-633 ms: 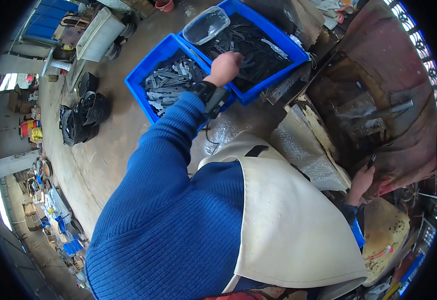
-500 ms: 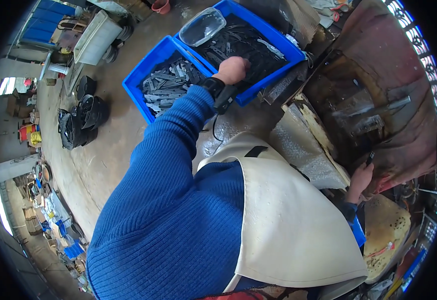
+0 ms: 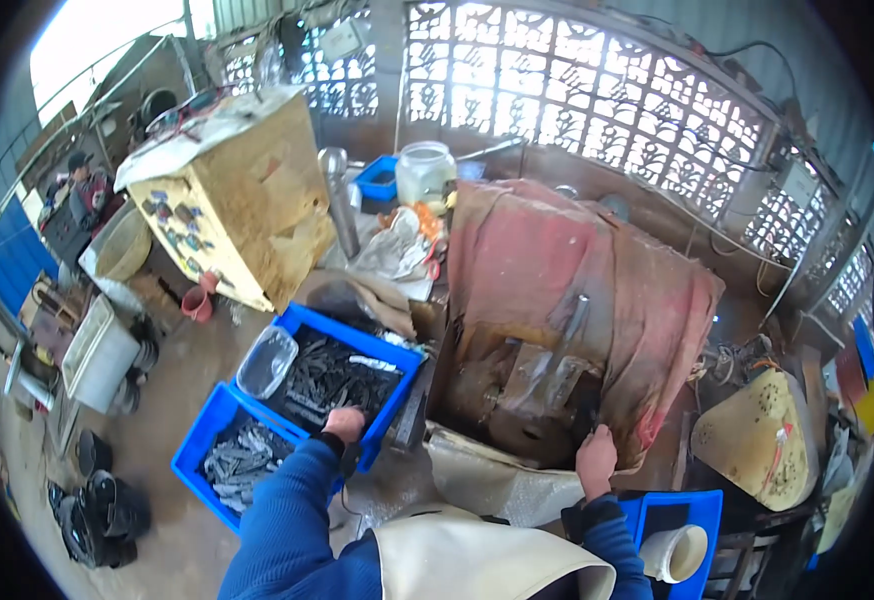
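Observation:
My left hand point(image 3: 345, 424) is at the near edge of a blue bin point(image 3: 409, 372) filled with dark, flat, narrow pieces point(image 3: 329, 385). Its fingers look curled, and what they hold, if anything, is hidden. My right hand point(image 3: 597, 462) is closed on a small dark flat piece point(image 3: 588, 410), at the near edge of a boxlike stand draped in stained reddish cloth point(image 3: 527, 245). The stand's wet brown hollow contains a round dark shape point(image 3: 532, 433) and a clear sheet point(image 3: 529, 375).
A clear plastic tub point(image 3: 268, 362) rests in the bin. Left of it, a second blue bin point(image 3: 192, 462) contains greyer pieces. A blue crate point(image 3: 709, 505) with a white bucket point(image 3: 674, 553) is at my right. A yellowish cabinet point(image 3: 247, 190) stands beyond. A person point(image 3: 87, 190) is far left.
My view has lifted and swung right, bringing the cloth-draped stand and lattice wall into full view. My left hand remains at the bin; my right hand still holds the dark piece, now at the stand's hollow.

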The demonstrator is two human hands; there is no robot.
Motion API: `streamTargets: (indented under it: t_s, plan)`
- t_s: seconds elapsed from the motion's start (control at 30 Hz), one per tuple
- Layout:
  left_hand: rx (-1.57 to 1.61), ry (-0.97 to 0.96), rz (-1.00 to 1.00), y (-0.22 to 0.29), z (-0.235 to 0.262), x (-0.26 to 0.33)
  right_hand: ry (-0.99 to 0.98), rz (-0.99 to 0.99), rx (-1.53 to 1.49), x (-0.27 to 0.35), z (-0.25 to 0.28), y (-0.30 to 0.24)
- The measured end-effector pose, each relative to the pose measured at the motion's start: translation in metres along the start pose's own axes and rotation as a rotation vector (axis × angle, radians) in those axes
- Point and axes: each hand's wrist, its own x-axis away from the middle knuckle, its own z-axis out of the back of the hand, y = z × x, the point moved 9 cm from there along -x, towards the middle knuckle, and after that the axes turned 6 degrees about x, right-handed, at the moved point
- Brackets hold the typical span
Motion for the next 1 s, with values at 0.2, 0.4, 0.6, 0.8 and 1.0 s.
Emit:
streamTargets:
  t_s: [0.2,0.4,0.6,0.8,1.0]
  plan:
    - [0.288,0.384,0.243,-0.043,0.051,0.002,0.003,0.007,-0.063,0.000,0.007,-0.001]
    - [0.263,0.171,0.447,-0.075,0.036,0.019,-0.005,0.010,-0.046,-0.007,0.000,0.000]
    - [0.039,-0.070,0.368,-0.062,0.007,0.022,0.006,0.031,-0.050,-0.007,-0.001,-0.002]
    - [-0.107,-0.029,0.261,-0.048,0.014,0.026,0.014,0.028,-0.046,-0.002,0.003,-0.003]
    - [0.418,0.302,0.394,-0.052,0.077,0.047,0.033,0.045,-0.045,0.006,0.004,-0.002]
